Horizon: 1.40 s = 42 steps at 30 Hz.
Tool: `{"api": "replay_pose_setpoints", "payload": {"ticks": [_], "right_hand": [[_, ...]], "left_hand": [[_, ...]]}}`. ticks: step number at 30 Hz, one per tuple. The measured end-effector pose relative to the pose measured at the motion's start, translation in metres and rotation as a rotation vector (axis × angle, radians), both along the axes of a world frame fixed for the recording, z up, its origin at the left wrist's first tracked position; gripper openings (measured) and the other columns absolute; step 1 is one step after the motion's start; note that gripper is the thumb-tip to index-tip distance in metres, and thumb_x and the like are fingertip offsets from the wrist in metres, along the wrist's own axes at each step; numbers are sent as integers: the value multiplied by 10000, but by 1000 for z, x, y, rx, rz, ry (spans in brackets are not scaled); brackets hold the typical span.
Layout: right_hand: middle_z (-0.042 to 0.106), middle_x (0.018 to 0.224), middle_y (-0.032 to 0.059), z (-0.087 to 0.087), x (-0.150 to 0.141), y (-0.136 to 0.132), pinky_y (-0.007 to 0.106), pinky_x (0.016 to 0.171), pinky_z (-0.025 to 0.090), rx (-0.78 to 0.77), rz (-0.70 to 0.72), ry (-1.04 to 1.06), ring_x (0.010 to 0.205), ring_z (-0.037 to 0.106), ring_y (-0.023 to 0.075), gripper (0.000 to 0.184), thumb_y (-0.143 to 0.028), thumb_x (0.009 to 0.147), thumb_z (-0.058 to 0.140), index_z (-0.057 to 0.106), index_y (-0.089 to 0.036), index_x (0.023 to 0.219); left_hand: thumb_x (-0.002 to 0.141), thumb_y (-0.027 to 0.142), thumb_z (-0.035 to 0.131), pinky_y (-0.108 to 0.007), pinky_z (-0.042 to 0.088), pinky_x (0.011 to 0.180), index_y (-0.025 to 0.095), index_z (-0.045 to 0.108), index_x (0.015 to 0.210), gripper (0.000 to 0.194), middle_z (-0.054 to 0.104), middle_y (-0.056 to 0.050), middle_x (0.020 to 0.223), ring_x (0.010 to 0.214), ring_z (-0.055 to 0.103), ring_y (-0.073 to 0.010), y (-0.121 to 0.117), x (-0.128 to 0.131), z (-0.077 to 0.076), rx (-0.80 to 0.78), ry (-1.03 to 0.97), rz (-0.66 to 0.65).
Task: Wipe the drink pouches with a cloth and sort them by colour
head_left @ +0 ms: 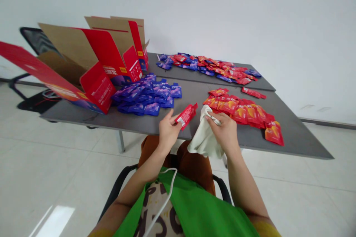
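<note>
Between the thumb and fingers of my left hand [168,130] is a red spouted pouch [187,115], tilted, its printed back facing up just above the table's front edge. My right hand [224,130] pinches a pale cloth [205,137] that hangs down past the table edge. The cloth and the held pouch are apart. Red pouches [236,107] overlap in a row beyond and right of my right hand. To the left of my left hand lies a heap of blue pouches [147,94].
Open red cartons [97,87] with raised flaps stand on the left of the grey table [294,133]. A mixed pile of red and blue pouches [205,66] lies along the back. One red pouch [253,92] lies alone at right. A chair [36,100] stands beyond the left end.
</note>
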State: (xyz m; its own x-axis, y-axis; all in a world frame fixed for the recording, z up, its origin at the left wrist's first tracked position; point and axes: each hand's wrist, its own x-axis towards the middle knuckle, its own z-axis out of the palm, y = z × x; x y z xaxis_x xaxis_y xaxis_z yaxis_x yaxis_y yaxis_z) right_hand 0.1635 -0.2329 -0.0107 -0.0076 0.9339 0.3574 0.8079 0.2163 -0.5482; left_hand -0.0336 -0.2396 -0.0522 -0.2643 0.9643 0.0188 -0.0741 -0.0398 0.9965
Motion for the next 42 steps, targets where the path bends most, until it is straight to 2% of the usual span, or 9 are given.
{"api": "replay_pose_setpoints", "payload": {"ticks": [4, 9, 14, 22, 26, 30, 35, 38, 42], "right_hand": [[675, 1008, 68, 17, -8, -4, 301, 826, 478, 139, 112, 136, 897, 627, 189, 382, -465, 921, 515, 701, -212, 1141], [653, 1030, 54, 10, -30, 12, 283, 842, 465, 114, 193, 142, 935, 612, 176, 388, -469, 935, 489, 683, -230, 1172], [647, 1025, 24, -16, -59, 27, 242, 857, 432, -87, 412, -108, 978, 591, 152, 322, -443, 946, 487, 693, -300, 1147], [613, 1086, 50, -12, -70, 53, 290, 776, 462, -207, 128, -470, 973, 604, 203, 375, -582, 912, 466, 657, -398, 1177], [623, 1095, 85, -3, -61, 67, 306, 763, 475, -223, -53, -512, 989, 614, 226, 356, -513, 927, 482, 674, -330, 1166], [631, 1129, 28, 1, -49, 50, 249, 764, 472, -140, 88, -441, 956, 627, 164, 351, -502, 949, 453, 633, -369, 1219], [637, 1172, -47, -17, -48, 15, 194, 802, 455, -51, 378, -411, 1020, 605, 112, 317, -497, 958, 439, 666, -373, 1141], [641, 1182, -34, -20, -51, 13, 207, 792, 462, -69, 322, -416, 1014, 613, 125, 320, -461, 970, 413, 685, -349, 1095], [663, 1111, 29, -9, -56, 39, 260, 749, 478, -148, 88, -469, 931, 646, 183, 313, -442, 949, 441, 704, -326, 1073]], "left_hand": [[837, 295, 626, -402, 338, 1100, 216, 499, 1380, 563, 694, -77, 1165, 1190, 575, -242, -18, 7, 9, 179, 331, 76], [812, 383, 638, -417, 211, 1157, 117, 500, 1369, 632, 539, -176, 1370, 1324, 436, -318, -32, 29, -7, 221, 588, -20], [929, 292, 390, -387, 377, 1019, 88, 510, 1347, 480, 642, -216, 1194, 1127, 601, -310, -30, 34, -13, 79, 684, 103], [842, 186, 362, -329, 455, 914, 14, 490, 1371, 570, 720, -182, 1014, 951, 673, -265, -9, 8, -7, 48, 748, 153], [831, 169, 338, -340, 466, 900, -54, 446, 1376, 600, 726, -195, 986, 988, 667, -267, -12, -1, -5, 11, 747, 115], [841, 172, 330, -338, 467, 897, 16, 548, 1319, 548, 727, -175, 1013, 977, 673, -261, -15, -2, 0, 25, 843, 19], [871, 204, 338, -352, 477, 816, 98, 581, 1311, 514, 717, -182, 1042, 936, 681, -292, -7, -3, 7, -79, 1047, 16], [885, 210, 344, -339, 477, 784, 141, 582, 1314, 495, 728, -153, 1017, 889, 686, -280, -6, -3, 8, -61, 1055, -11], [930, 283, 351, -327, 469, 803, 201, 648, 1196, 407, 729, -102, 1016, 880, 675, -250, -10, 3, 1, 60, 1003, 44]]}}
